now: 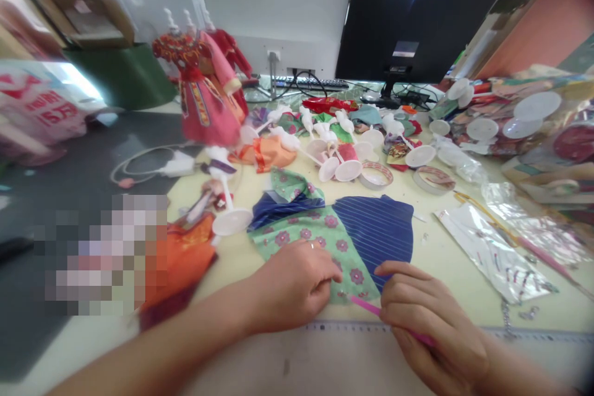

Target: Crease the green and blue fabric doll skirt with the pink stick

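A small green garment with pink flowers (341, 245) lies flat on the pale table, beside a dark blue striped piece (378, 226). My left hand (297, 281) rests on the green cloth with its fingers curled; whatever is under or between them is hidden. In my right hand (424, 315) is a pink pen-like tool (365, 304), its tip pointing left onto the lower edge of the green cloth. Small reddish bits lie on the cloth near that tip.
A ruler (482, 332) runs along the front. White doll stands (232, 221) and small clothes fill the middle back. Orange fabric (185, 253) lies left, a clear packet (494, 253) right. Two monitors (273, 12) stand behind, near a red dress (206, 105).
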`<state>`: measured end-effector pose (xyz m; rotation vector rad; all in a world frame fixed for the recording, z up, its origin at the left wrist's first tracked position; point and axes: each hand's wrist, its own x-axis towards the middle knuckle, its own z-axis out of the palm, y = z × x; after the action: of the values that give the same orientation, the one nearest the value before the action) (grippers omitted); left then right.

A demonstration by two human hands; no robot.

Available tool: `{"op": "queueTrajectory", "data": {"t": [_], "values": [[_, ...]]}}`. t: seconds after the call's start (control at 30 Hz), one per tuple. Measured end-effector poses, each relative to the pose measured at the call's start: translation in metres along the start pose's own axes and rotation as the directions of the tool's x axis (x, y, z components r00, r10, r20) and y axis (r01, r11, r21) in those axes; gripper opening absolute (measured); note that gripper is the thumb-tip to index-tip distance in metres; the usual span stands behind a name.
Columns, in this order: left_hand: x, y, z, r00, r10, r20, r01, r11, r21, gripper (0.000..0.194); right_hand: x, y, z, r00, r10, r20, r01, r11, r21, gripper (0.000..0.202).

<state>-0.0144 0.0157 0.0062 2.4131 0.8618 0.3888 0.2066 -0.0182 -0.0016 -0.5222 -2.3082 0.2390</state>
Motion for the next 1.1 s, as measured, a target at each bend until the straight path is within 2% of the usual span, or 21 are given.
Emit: {"op": "queueTrajectory", "data": {"t": [0.37,0.63,0.83,1.1], "values": [[-0.003,0.001,0.006,0.994,0.017,0.107,-0.038,0.979,0.2,0.021,0.001,0.0,0.002,0.999,0.009,0.031,-0.009,1.0,-0.005,0.023],[-0.005,0.001,0.013,0.99,0.118,0.081,-0.138,0.937,0.32,0.019,0.002,-0.001,0.001,0.999,0.018,0.045,-0.017,1.0,-0.023,0.022],[-0.008,0.003,0.021,0.975,0.22,0.038,-0.213,0.863,0.458,0.015,0.004,0.0,0.0,0.999,0.012,0.048,-0.011,1.0,-0.016,0.024],[-0.011,0.006,0.025,0.971,0.222,0.083,-0.233,0.827,0.512,0.015,0.005,0.0,0.0,0.998,0.006,0.056,-0.005,1.0,-0.014,0.023]]}}
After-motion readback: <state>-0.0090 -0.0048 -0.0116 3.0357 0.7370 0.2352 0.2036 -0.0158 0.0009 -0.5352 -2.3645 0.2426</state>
